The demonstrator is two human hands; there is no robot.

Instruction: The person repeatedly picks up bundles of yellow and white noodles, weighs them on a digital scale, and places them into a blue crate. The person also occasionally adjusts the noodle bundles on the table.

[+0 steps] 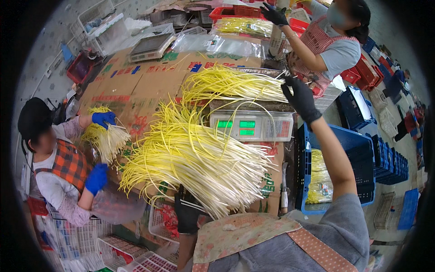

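A large heap of yellow-and-white garlic chives lies on the cardboard-covered table before me. My left hand, in a black glove, is at the heap's near edge, with some stalks across it; its fingers are partly hidden beneath them. My right hand, gloved in black, reaches to the white ends of a second bunch of chives, which rests on a digital scale's pan. Whether its fingers grip any stalks is unclear. The scale's lit panel sits between heap and bunch, with a few loose stalks arching over it.
At right stands a blue crate with bagged chives inside. A knife lies along the table's right edge. Across stands a co-worker in a checked apron; at left another, in blue gloves, handles a bunch. Plastic bags lie beyond.
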